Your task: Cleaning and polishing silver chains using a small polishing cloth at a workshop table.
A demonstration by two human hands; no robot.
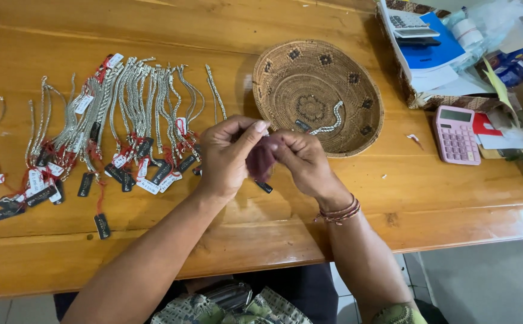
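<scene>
Over the counter (393, 198), a dark purple cloth (260, 161) is being pinched by both the left hand (228, 157) and right hand (300, 161), fingers closed on it. Tagged bracelets (117, 120) are lying sorted at left; just one silver chain (332, 122) is sitting in the woven basket (357, 129), so mostly done, probably.

Baskets: I am counting one woven basket (318, 96).
Calculators: I am seeing two, one pink calculator (455, 135) and one grey calculator (407, 23).
Bracelets in basket: one silver bracelet (332, 123).
Hands: two.

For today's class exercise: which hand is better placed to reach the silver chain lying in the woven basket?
Probably the right hand: it sits just below the woven basket, closest to the silver chain. The left hand is nearer the tagged bracelets.
</scene>
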